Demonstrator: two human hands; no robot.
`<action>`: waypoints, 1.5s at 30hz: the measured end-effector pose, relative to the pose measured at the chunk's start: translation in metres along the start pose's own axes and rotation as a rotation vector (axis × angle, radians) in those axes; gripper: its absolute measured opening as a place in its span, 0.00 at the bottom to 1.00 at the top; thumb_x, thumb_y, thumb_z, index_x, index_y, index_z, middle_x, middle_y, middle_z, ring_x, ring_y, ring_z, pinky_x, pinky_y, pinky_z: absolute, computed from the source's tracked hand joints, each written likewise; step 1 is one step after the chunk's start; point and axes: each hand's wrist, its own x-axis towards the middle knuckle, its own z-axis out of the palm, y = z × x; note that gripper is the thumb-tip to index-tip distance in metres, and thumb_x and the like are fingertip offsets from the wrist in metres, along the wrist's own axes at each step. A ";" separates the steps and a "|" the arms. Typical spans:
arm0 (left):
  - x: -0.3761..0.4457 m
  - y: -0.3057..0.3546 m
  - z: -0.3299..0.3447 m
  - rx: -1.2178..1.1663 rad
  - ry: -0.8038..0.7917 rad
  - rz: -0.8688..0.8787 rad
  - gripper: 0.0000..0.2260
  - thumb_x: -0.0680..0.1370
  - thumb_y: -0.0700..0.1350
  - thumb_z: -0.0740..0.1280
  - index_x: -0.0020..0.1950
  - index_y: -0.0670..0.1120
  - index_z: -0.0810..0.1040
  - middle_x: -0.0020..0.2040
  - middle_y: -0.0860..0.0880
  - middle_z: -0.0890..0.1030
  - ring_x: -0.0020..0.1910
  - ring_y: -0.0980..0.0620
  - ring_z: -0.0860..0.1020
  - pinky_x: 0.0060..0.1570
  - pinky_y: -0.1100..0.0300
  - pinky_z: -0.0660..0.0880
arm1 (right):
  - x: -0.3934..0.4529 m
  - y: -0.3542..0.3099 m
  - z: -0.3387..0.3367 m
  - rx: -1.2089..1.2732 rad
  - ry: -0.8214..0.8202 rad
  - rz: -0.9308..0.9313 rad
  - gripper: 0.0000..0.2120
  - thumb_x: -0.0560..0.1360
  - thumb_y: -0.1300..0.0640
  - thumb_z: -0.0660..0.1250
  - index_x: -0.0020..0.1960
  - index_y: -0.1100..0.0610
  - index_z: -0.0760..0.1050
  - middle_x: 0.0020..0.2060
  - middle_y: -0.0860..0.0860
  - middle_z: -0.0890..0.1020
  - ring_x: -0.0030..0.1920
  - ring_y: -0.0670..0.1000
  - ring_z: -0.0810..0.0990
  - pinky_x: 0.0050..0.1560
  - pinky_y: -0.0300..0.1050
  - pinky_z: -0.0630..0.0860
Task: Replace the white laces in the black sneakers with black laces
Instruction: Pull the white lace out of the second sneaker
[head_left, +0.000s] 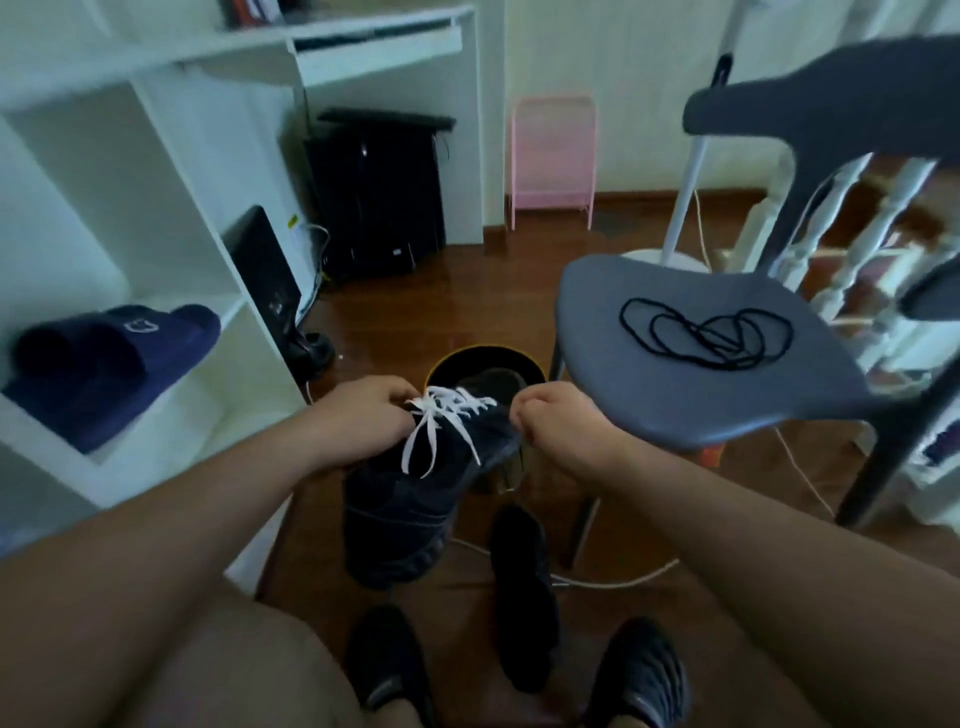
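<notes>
Both hands grip the sneaker (415, 493) held above the floor: left hand (363, 415) pinching the white lace (441, 415), right hand (556, 415) clamped on the toe end. Step: unlacing, apparently just begun. Next: pull lace free of eyelets. Black laces (706, 332) wait on chair (675, 405); second sneaker (524, 597) on floor.

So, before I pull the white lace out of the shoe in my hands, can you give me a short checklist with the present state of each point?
1. Sneaker supported: ok, left hand and right hand hold it up near the lacing.
2. White lace untied: ok, two loose ends hang down over the side, no bow visible.
3. Lace clear of the eyelets: not ok, it crosses the upper rows.
4. Black laces ready: ok, coiled on the grey chair seat beside the right hand.
5. Second sneaker nearby: ok, on the floor below; its lacing cannot tell.
6. Which fingers pinch the lace: cannot tell, blurred.
</notes>
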 end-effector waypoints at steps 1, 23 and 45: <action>-0.001 0.010 -0.006 -0.035 0.064 0.045 0.15 0.75 0.54 0.67 0.62 0.60 0.80 0.58 0.53 0.83 0.52 0.49 0.82 0.47 0.54 0.78 | -0.001 -0.010 -0.011 0.044 0.017 -0.007 0.20 0.72 0.68 0.56 0.26 0.51 0.67 0.21 0.44 0.66 0.23 0.44 0.64 0.26 0.39 0.63; 0.019 0.067 0.032 -0.349 0.707 0.251 0.20 0.75 0.53 0.60 0.66 0.66 0.67 0.50 0.54 0.81 0.48 0.47 0.80 0.44 0.48 0.78 | 0.020 -0.055 -0.033 0.430 0.281 -0.093 0.07 0.59 0.58 0.56 0.35 0.58 0.69 0.25 0.49 0.65 0.25 0.46 0.63 0.25 0.38 0.61; 0.019 0.071 0.032 -0.532 0.686 0.224 0.24 0.74 0.52 0.60 0.69 0.66 0.66 0.60 0.52 0.80 0.56 0.47 0.81 0.54 0.41 0.81 | 0.016 -0.035 -0.026 -0.121 0.238 -0.227 0.34 0.71 0.42 0.71 0.72 0.33 0.60 0.62 0.42 0.71 0.61 0.45 0.74 0.60 0.46 0.74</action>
